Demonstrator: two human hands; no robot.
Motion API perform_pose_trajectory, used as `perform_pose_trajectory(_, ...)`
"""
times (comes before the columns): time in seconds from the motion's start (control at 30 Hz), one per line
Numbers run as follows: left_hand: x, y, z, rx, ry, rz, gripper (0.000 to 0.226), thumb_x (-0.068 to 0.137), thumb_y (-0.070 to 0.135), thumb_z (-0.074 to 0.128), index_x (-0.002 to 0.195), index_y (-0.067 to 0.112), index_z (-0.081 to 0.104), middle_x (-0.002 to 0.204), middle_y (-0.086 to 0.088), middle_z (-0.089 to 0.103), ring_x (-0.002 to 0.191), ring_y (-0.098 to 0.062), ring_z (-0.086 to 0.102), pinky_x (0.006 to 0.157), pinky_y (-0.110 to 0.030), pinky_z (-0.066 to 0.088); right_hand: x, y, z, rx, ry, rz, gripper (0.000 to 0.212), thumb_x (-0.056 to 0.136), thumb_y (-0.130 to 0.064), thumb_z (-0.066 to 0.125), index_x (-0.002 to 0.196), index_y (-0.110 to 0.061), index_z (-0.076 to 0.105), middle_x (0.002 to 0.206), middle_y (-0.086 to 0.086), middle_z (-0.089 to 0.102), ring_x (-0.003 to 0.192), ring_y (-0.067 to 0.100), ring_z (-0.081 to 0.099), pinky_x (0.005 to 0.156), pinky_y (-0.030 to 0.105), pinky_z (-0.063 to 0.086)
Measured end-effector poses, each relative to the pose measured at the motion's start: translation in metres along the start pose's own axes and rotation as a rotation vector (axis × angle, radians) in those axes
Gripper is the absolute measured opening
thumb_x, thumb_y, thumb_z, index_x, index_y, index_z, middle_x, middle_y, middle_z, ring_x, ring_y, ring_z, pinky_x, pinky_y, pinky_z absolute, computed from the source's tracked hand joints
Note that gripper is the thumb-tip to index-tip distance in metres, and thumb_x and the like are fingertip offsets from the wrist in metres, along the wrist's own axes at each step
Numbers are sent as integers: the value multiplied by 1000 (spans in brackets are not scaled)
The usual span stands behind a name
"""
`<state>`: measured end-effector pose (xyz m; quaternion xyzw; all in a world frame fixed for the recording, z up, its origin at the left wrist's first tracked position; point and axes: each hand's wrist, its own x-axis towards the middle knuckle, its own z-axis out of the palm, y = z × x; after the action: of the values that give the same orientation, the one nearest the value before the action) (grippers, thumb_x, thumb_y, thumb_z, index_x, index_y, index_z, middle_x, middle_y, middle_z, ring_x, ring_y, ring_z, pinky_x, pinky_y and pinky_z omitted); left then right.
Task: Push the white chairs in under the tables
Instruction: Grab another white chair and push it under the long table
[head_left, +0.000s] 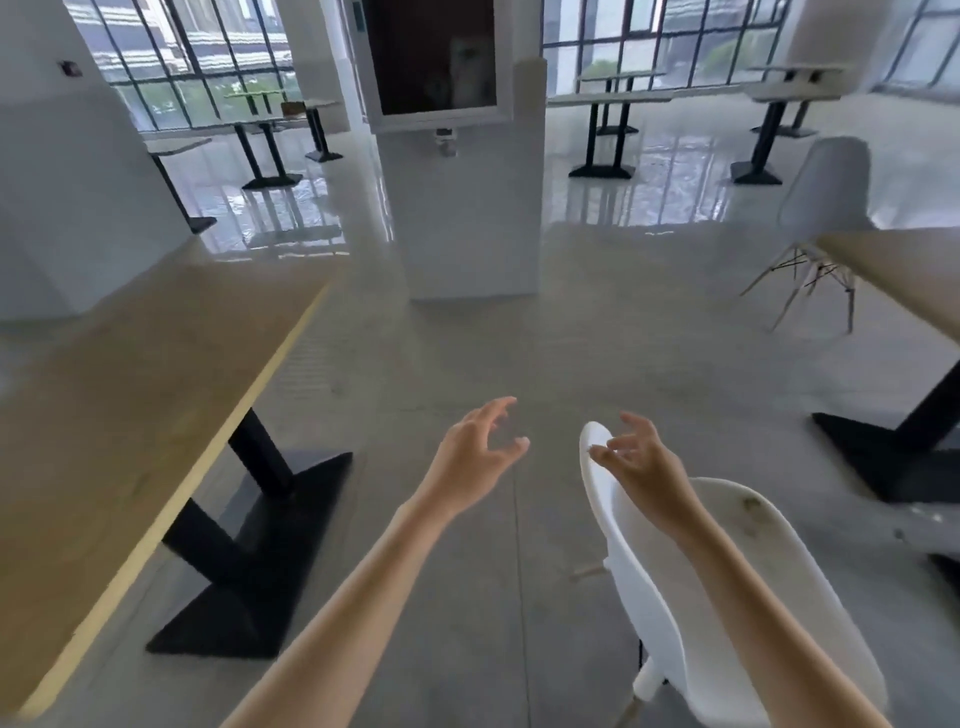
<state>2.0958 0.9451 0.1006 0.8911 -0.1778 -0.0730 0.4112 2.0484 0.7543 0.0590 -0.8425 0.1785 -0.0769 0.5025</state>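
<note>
Both hands empty, out in front over the grey floor (467, 338), fingers spread & curled, gripping nothing. Left hand (475, 457) hangs in open air w/ no furniture under it. Right hand (644, 462) sits right at the top edge of the backrest of the near white moulded-plastic shell chair (727, 597); fingertips look just at the rim, but contact can't be confirmed from this angle.

Key relation: chair lies below & to the right of the hands, directly under the right forearm, so right hand is clearly nearer; left hand is well apart from it, off to the chair's left. Backrest edge runs roughly away from the person, seat opening to the right, toward the pale wood-topped bench on a black pedestal base (904, 280) at far right. So the push prob. goes rightward, across the body, not fwd. Chair stands well clear of that bench edge, not tucked yet.

Left of the left hand: long wood-topped bench w/ yellow edge and black legs (156, 389), no chair seen beside it.

Second white shell chair w/ pale splayed legs (826, 208) is far ahead-right of the right hand, at the far end of the right bench, partly hidden by its top; seems near tucked, hard to tell.

Judgement: grab backrest w/ right, bring left over to steady, then shove.
</note>
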Motion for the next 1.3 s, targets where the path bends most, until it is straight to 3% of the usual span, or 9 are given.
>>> perform_pose_trajectory(0.23,115,-2,19,14,-297,196,51,86,19,63,134,20,46,132,-8,56,119,-20,54,99,-25,38,44,7,1,-88,157,184,57,82,-22,66,133,-12,41,104,3,60,100,23,61,81,30,43)
perform_pose_trajectory(0.43,199,-2,51,51,-614,411,52,86,18,63,135,20,46,134,-7,55,120,-19,53,94,-19,35,50,15,8,-107,412,353,48,83,-17,66,128,-12,48,96,0,61,86,16,60,63,4,39)
perform_pose_trajectory(0.6,238,-6,63,81,-853,588,52,84,17,64,133,20,47,132,-7,55,119,-19,53,93,-20,35,44,2,38,-92,616,509,52,84,-20,65,131,-13,44,104,5,62,94,21,61,83,29,46)
perform_pose_trajectory(0.8,256,-34,80,152,-1035,753,54,81,8,62,132,18,48,134,-8,55,122,-21,52,97,-24,37,35,-7,86,-37,815,672,53,85,-19,63,133,-11,42,103,4,59,100,23,58,92,34,44)
perform_pose_trajectory(0.93,252,-54,96,278,-1125,891,55,80,8,58,133,17,47,139,-5,50,127,-22,46,105,-30,38,34,1,112,-112,766,786,54,87,-20,59,137,-12,40,127,9,56,121,24,50,100,31,36)
perform_pose_trajectory(1.03,247,-67,119,481,-1082,1100,54,83,20,56,135,19,43,143,-2,45,135,-22,37,111,-36,33,40,17,128,-276,662,863,55,88,-20,54,139,-12,36,142,7,46,132,23,37,108,32,27)
perform_pose_trajectory(1.13,243,-76,145,658,-1067,1232,50,88,25,50,136,20,39,145,1,42,141,-20,26,117,-40,20,51,41,136,-392,568,926,52,90,-22,49,139,-15,34,144,6,44,134,22,34,114,36,21)
perform_pose_trajectory(1.23,240,-80,167,717,-1076,1246,39,90,21,46,129,19,47,138,0,50,137,-20,34,117,-43,17,62,60,141,-473,478,998,45,94,-21,42,138,-17,35,142,4,45,133,20,35,116,43,13)
perform_pose_trajectory(1.3,238,-83,177,741,-1050,1262,33,90,18,45,122,19,52,131,0,56,133,-20,38,119,-45,14,67,70,141,-542,462,1007,39,95,-17,40,134,-18,40,136,3,51,128,21,41,115,43,15)
